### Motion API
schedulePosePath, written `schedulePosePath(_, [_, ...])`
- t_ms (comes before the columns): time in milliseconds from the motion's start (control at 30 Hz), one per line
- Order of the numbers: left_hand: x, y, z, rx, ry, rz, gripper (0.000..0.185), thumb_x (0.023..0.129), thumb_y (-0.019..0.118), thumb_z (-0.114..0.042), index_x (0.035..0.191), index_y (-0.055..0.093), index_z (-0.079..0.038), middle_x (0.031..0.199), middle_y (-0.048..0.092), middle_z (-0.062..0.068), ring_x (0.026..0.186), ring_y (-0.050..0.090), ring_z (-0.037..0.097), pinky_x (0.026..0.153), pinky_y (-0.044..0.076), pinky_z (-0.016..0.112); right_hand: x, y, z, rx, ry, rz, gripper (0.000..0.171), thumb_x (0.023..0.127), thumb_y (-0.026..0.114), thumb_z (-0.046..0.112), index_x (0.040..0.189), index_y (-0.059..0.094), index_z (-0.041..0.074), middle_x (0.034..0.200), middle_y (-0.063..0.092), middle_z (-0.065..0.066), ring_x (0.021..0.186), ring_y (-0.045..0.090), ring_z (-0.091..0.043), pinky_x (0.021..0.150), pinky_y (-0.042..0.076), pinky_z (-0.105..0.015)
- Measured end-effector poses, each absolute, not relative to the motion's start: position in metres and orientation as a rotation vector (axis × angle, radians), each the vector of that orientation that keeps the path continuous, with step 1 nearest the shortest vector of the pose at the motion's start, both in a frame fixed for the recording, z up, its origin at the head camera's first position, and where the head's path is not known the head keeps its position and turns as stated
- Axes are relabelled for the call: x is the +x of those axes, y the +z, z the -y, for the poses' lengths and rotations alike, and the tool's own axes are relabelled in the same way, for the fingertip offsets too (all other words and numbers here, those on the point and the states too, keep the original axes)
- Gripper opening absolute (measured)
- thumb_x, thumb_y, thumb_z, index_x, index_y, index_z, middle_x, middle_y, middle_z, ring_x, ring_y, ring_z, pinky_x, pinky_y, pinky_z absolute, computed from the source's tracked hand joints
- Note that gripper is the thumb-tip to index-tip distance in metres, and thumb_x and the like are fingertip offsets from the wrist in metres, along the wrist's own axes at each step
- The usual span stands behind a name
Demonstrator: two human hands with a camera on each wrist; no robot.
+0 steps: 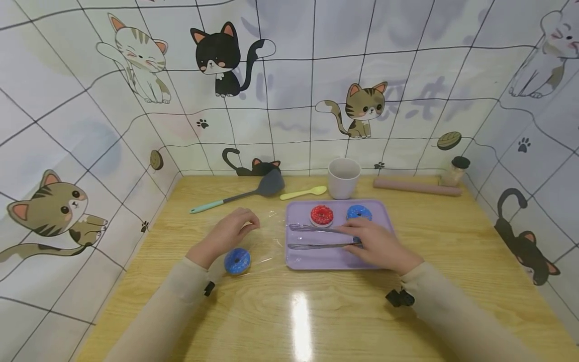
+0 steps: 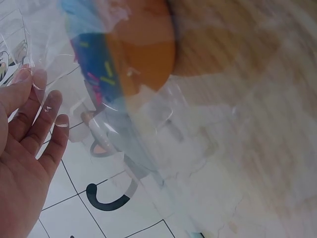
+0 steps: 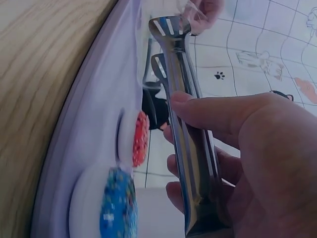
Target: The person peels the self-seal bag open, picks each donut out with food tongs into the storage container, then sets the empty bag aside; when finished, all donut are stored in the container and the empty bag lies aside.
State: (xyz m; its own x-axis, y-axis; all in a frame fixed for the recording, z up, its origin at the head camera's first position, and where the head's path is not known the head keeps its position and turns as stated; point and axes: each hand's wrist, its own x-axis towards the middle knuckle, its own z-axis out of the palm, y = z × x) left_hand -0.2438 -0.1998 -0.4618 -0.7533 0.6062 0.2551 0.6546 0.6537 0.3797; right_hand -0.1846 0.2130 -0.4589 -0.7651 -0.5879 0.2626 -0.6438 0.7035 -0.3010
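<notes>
My left hand [image 1: 227,234] pinches the edge of a clear plastic bag [image 2: 148,129] between thumb and fingertips. Below that hand lies a blue-iced toy donut [image 1: 245,258], which shows through the film in the left wrist view. My right hand [image 1: 382,246] grips metal tongs [image 3: 184,144], their two arms spread and nothing between the tips. The tongs extend leftward over a purple tray [image 1: 312,262]. On this tray sit a red-iced donut [image 1: 316,215] and another blue-iced donut [image 1: 359,210], partly hidden by the right hand in the head view.
Behind the tray stands a light grey cup [image 1: 343,181]. A dark spatula [image 1: 270,183] with a mint handle and a yellow spoon [image 1: 303,193] lie at the back. At the back right are a pinkish rolling pin [image 1: 416,187] and a black-capped jar [image 1: 454,173]. Patterned cloth walls border the table.
</notes>
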Motion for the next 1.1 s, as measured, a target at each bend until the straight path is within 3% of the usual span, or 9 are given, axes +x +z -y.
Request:
schedulePosePath(233, [-0.243, -0.460, 0.200, -1.077, -0.690, 2.744, 0.004, 0.101, 0.067, -0.010, 0.102, 0.070, -0.012, 0.104, 0.067, -0.001, 0.102, 0.061, 0.019, 0.091, 0.055, 0.041, -0.195, -0.470, -0.189, 1.031, 0.652, 2.831, 0.053, 0.091, 0.080, 0.027, 0.142, 0.065, 0.022, 0.132, 0.066, -0.001, 0.121, 0.061, -0.020, 0.101, 0.054, -0.044])
schedulePosePath(633, [-0.240, -0.455, 0.198, -1.072, -0.705, 2.761, 0.004, 0.101, 0.067, -0.010, 0.102, 0.070, -0.011, 0.105, 0.068, 0.000, 0.102, 0.061, 0.020, 0.092, 0.055, 0.041, -0.207, -0.477, -0.154, 1.141, 0.732, 2.833, 0.051, 0.092, 0.079, 0.026, 0.141, 0.065, 0.023, 0.137, 0.064, -0.006, 0.127, 0.059, -0.024, 0.106, 0.051, -0.045])
schedulePosePath(900, [-0.239, -0.455, 0.198, -1.070, -0.709, 2.747, 0.004, 0.101, 0.065, -0.011, 0.103, 0.069, -0.012, 0.104, 0.067, -0.001, 0.100, 0.061, 0.018, 0.090, 0.055, 0.040, -0.212, -0.481, -0.135, 1.196, 0.696, 2.815, 0.050, 0.093, 0.079, 0.027, 0.140, 0.066, 0.027, 0.124, 0.067, 0.001, 0.113, 0.061, -0.015, 0.095, 0.055, -0.038])
schedulePosePath(1100, [-0.239, -0.455, 0.200, -1.071, -0.713, 2.753, 0.005, 0.102, 0.065, -0.011, 0.103, 0.069, -0.012, 0.105, 0.068, -0.001, 0.101, 0.061, 0.018, 0.090, 0.055, 0.040, -0.214, -0.481, -0.122, 1.251, 0.692, 2.819, 0.052, 0.094, 0.078, 0.029, 0.143, 0.063, 0.026, 0.128, 0.066, 0.002, 0.118, 0.060, -0.015, 0.097, 0.055, -0.037])
